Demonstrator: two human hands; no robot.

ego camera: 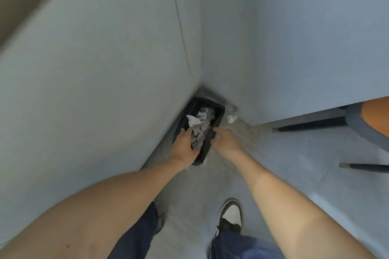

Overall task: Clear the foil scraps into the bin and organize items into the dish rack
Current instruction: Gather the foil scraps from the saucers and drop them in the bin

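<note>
While both hands reach in, foil scraps [201,127] fill the bin [219,112] — black-lined.

Pale grey walls [94,69] meet in a corner above light floor [284,153]

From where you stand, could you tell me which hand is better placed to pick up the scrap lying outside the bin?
Right hand, probably: the stray scrap lies on the floor beyond it, right of the bin. The left hand is across the bin.
</note>
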